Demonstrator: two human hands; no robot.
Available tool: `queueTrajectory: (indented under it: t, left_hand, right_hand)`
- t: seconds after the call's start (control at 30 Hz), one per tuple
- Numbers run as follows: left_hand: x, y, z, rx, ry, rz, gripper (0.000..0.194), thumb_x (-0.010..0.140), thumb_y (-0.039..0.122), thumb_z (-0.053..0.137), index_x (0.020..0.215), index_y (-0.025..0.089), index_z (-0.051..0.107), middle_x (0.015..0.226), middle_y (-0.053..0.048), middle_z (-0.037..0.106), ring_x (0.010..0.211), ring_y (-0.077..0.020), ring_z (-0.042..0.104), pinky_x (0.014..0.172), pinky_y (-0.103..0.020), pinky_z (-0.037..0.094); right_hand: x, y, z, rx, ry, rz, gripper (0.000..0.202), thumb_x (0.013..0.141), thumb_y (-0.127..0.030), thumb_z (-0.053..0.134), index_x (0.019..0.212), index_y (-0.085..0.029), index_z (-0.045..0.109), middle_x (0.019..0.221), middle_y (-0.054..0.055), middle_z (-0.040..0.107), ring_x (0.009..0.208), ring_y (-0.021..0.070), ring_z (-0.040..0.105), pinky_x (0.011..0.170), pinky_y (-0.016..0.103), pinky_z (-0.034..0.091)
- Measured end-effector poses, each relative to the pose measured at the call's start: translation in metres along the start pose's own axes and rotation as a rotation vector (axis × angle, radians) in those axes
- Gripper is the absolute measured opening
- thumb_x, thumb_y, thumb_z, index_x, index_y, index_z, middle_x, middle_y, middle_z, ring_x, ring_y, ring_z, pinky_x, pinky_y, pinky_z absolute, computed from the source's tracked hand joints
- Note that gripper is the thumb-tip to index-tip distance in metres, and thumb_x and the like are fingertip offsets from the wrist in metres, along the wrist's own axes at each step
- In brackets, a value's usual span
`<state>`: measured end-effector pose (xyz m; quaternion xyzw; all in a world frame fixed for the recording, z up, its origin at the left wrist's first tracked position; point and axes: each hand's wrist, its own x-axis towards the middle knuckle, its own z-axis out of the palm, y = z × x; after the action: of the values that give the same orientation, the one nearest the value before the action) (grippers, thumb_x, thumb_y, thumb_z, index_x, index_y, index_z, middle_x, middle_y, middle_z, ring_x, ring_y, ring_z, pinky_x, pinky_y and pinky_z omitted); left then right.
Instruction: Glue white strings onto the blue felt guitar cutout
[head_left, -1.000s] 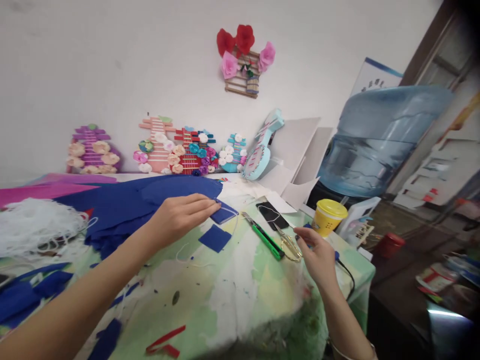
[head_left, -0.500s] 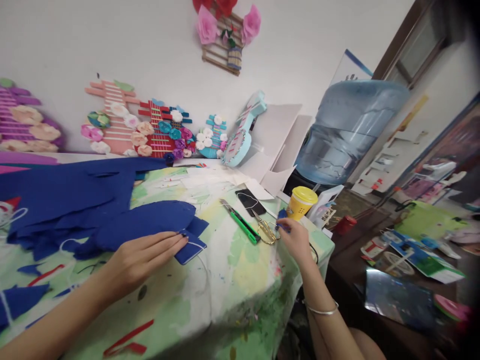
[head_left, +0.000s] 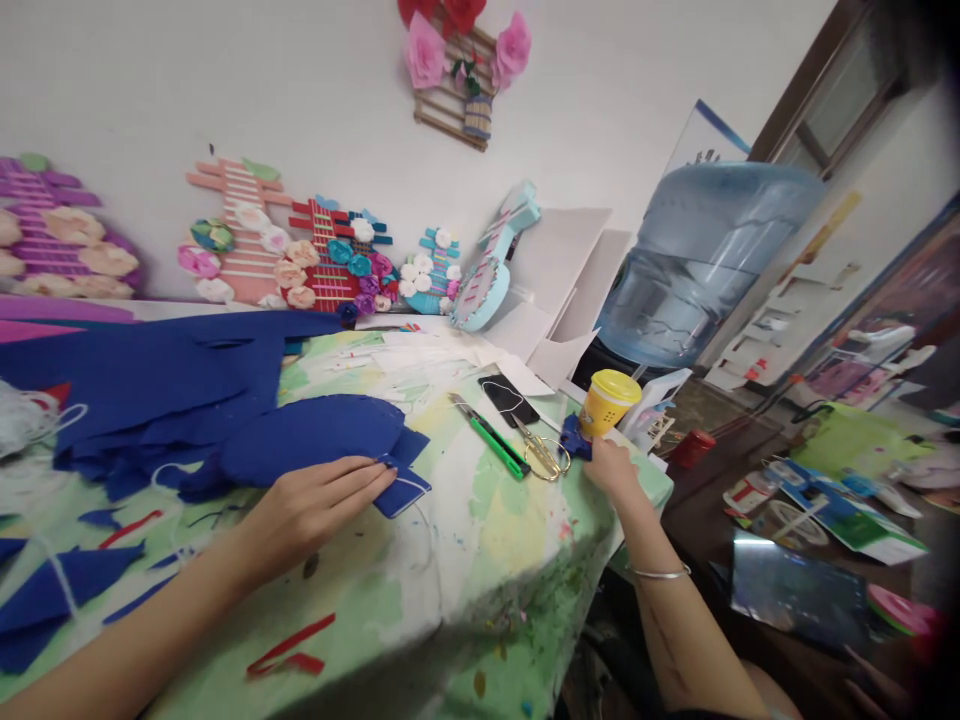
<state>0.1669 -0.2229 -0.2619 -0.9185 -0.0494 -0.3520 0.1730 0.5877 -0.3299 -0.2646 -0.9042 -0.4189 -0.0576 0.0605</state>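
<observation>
Pale wall [head_left: 300, 80] behind a dark brown floor [head_left: 675, 530].

Left hand [head_left: 322, 500]: lay palm down, fingers extended together
Right hand [head_left: 611, 468]: reached forward, fingertips hidden
Both arms: were bare

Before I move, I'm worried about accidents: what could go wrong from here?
The right hand might knock over the yellow tub just beside it. Reaching left, it could brush the green cutter, whose blade looks extended, or catch the scissors. The left hand could let the small blue piece under its fingertips slip.
</observation>
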Motion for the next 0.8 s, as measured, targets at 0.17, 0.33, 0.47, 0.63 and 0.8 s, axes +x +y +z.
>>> queueTrajectory:
  t: [0.17, 0.33, 0.47, 0.63, 0.8]
  left_hand:
    - [-0.001, 0.001, 0.002, 0.005, -0.021, 0.016, 0.040, 0.096, 0.010, 0.039, 0.134, 0.017, 0.048, 0.115, -0.007, 0.068, 0.112, -0.0171, 0.060, 0.095, -0.030, 0.049]
    - [-0.002, 0.001, 0.002, 0.013, -0.027, 0.007, 0.039, 0.095, 0.008, 0.039, 0.131, 0.016, 0.050, 0.115, -0.007, 0.068, 0.112, -0.0172, 0.059, 0.094, -0.030, 0.049]
    - [-0.002, 0.000, 0.002, 0.000, -0.015, 0.006, 0.042, 0.096, 0.010, 0.036, 0.136, 0.019, 0.047, 0.114, -0.007, 0.068, 0.112, -0.0167, 0.060, 0.094, -0.029, 0.049]
    - [-0.002, -0.001, 0.002, -0.023, -0.029, -0.006, 0.043, 0.095, 0.009, 0.037, 0.136, 0.019, 0.047, 0.114, -0.007, 0.068, 0.112, -0.0168, 0.060, 0.094, -0.029, 0.050]
    - [-0.002, 0.000, 0.004, -0.021, -0.019, 0.003, 0.040, 0.094, 0.010, 0.039, 0.132, 0.017, 0.051, 0.111, -0.009, 0.069, 0.109, -0.0172, 0.061, 0.091, -0.030, 0.052]
  right_hand:
    - [0.011, 0.001, -0.003, -0.014, 0.002, -0.095, 0.030, 0.069, -0.009, 0.057, 0.099, -0.007, 0.064, 0.100, 0.020, 0.064, 0.090, 0.0281, 0.063, 0.069, 0.030, 0.043]
    - [0.016, 0.004, -0.017, 0.010, 0.085, -0.177, 0.029, 0.072, -0.019, 0.059, 0.099, -0.010, 0.060, 0.095, 0.015, 0.066, 0.087, 0.0268, 0.063, 0.065, 0.029, 0.042]
    - [0.015, 0.004, -0.033, 0.035, 0.197, -0.175, 0.035, 0.073, -0.019, 0.056, 0.107, -0.012, 0.056, 0.107, 0.016, 0.064, 0.093, 0.0272, 0.061, 0.069, 0.030, 0.042]
    - [0.009, 0.003, -0.058, 0.083, 0.319, -0.207, 0.037, 0.073, -0.021, 0.055, 0.109, -0.014, 0.056, 0.109, 0.014, 0.064, 0.097, 0.0271, 0.060, 0.076, 0.032, 0.044]
    - [-0.005, 0.001, -0.086, 0.378, 0.535, -0.307, 0.032, 0.065, -0.021, 0.057, 0.097, -0.016, 0.060, 0.090, 0.009, 0.065, 0.082, 0.0255, 0.061, 0.075, 0.035, 0.044]
